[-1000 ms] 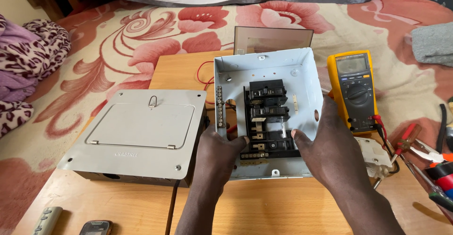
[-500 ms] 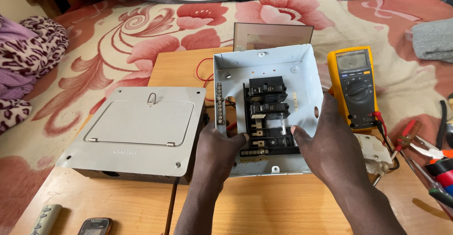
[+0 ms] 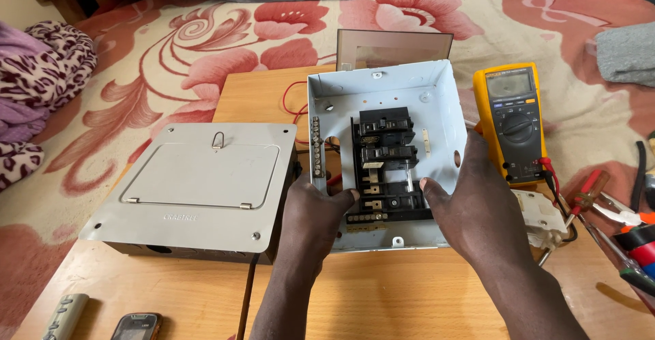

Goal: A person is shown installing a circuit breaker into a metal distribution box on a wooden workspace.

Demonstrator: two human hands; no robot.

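Observation:
An open grey metal breaker box (image 3: pixel 382 91) lies on a wooden table (image 3: pixel 402 292), with black circuit breakers (image 3: pixel 385 139) mounted in its middle and a terminal strip along its left wall. My left hand (image 3: pixel 314 210) grips the box's lower left wall, thumb reaching inside toward the bottom breakers. My right hand (image 3: pixel 471 203) clasps the lower right wall, thumb resting inside the box beside the breakers. Both hands hold the box from its two sides.
A closed grey box with a hinged cover (image 3: pixel 198 183) sits to the left. A yellow multimeter (image 3: pixel 512 122) and a white socket plate (image 3: pixel 539 210) lie to the right, with screwdrivers and pliers (image 3: pixel 614 210) at the far right. A phone (image 3: pixel 136 326) lies at the front left.
My right thumb has slid a little further inside the box toward the breakers. The box and my left hand have barely shifted.

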